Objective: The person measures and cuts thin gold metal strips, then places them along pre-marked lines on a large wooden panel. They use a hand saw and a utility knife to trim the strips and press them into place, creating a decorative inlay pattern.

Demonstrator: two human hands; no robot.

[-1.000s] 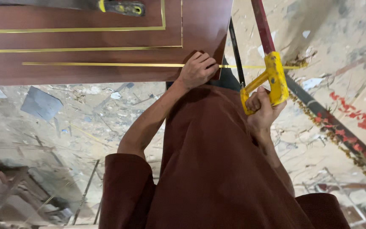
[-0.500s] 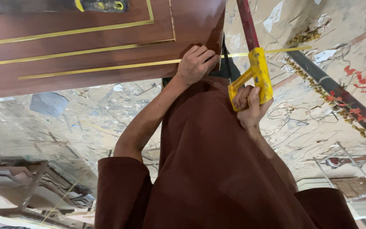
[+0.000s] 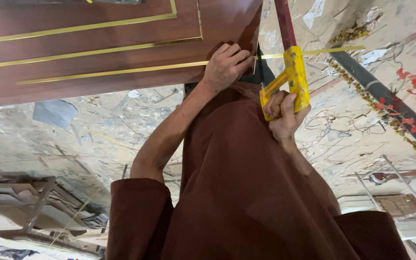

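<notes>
Head camera, looking down over the person's brown garment (image 3: 246,192). Left hand (image 3: 225,65) rests with fingers curled on the near corner of a dark brown wooden panel (image 3: 97,53), pressing where a thin brass-coloured strip (image 3: 121,72) inlaid in the panel's face meets the edge. The panel carries two further gold inlay lines parallel to this one. The strip continues past the panel's edge as a free length (image 3: 314,51) running to the right, over the floor.

Right hand (image 3: 282,115) is closed around the yellow handle (image 3: 290,84) of a hand saw, whose red frame (image 3: 284,21) rises from the handle to the top of the picture. The handle sits just beside the panel's right edge, close to the left hand and touching or crossing the free strip; the blade itself cannot be made out.

Below lies a dusty floor (image 3: 97,130) scattered with scraps. A dark bar (image 3: 376,91) and red-and-gold ornamental trim (image 3: 410,110) lie at right.
</notes>
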